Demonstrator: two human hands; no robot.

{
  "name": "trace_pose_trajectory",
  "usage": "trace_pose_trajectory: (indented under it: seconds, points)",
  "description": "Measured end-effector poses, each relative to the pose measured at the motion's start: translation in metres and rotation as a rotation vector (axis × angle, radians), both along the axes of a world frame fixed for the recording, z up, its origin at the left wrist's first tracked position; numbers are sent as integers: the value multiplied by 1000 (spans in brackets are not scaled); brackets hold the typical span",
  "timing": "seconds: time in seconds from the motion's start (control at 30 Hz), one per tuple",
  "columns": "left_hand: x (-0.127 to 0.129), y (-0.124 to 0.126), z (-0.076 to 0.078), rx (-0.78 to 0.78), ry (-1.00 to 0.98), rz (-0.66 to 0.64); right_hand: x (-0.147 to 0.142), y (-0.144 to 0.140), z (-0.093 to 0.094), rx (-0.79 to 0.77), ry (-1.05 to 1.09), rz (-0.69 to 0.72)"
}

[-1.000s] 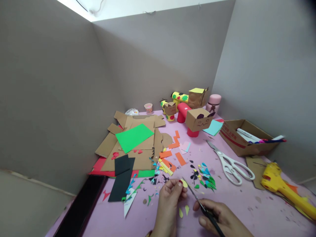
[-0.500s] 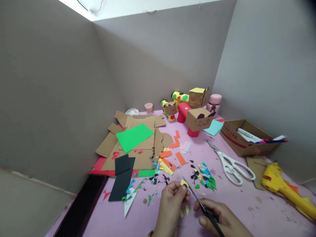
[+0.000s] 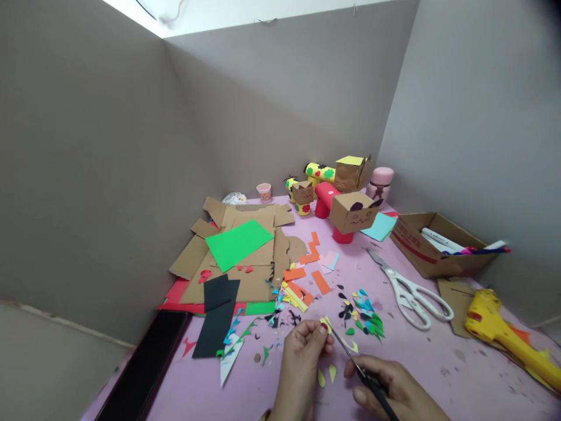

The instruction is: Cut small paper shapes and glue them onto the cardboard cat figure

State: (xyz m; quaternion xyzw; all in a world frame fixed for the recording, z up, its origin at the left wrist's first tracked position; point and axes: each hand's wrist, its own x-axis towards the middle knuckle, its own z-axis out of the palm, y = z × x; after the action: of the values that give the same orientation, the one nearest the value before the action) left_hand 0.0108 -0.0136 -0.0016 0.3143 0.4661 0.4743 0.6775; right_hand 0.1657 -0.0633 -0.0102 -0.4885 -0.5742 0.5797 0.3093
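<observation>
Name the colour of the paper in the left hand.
The paper in the left hand is pale yellow, seen best in the head view.

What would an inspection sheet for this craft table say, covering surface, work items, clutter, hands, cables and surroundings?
Surface: pinkish-purple tabletop, with dark marks on the right.
Work items: small yellow paper piece, black-handled scissors; two yellow cutouts lie near the hands.
Clutter: paper scraps, cardboard sheets, white-handled scissors, yellow glue gun.
Hands: left hand pinches the paper piece; right hand holds the black-handled scissors.
Cables: dark cord, top left, above the partition line.
Surroundings: grey partitions on three sides; pink bottle at the back.
</observation>
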Motion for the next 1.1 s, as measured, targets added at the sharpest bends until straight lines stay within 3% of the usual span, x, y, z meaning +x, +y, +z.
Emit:
trace_pose_trajectory:
  seconds: [0.43,1.1]
  points:
    - [-3,1,8,10,1,18,1,-1,-3,-12,-9,14]
    - [-2,-1,6,4,21,-23,-1,2,4,-12,-30,9]
